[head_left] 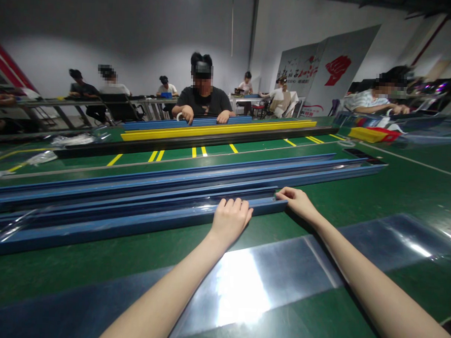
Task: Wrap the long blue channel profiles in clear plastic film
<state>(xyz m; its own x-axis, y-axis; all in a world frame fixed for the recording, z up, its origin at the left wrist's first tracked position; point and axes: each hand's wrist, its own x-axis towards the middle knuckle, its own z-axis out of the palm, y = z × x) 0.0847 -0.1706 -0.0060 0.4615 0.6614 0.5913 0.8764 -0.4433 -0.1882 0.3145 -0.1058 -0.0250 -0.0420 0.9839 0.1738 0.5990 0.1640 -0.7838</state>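
Observation:
A long blue U-shaped channel (135,224) lies across the table in front of me, its open side up. My left hand (231,218) is closed over its near wall, close to the right end. At that end my right hand (297,201) is closed, with thumb and fingertips together at the opening. What those fingertips pinch, if anything, is too small to make out. Clear film (14,226) lies in the left part of the channel. Behind it and parallel are more blue channels (306,174).
A clear plastic sheet (288,270) lies under my forearms on the green table (402,195). Farther back are a black strip (211,139), a yellow channel (227,128) and a dark phone-like object (359,153). Across the table a co-worker (203,101) handles blue channels.

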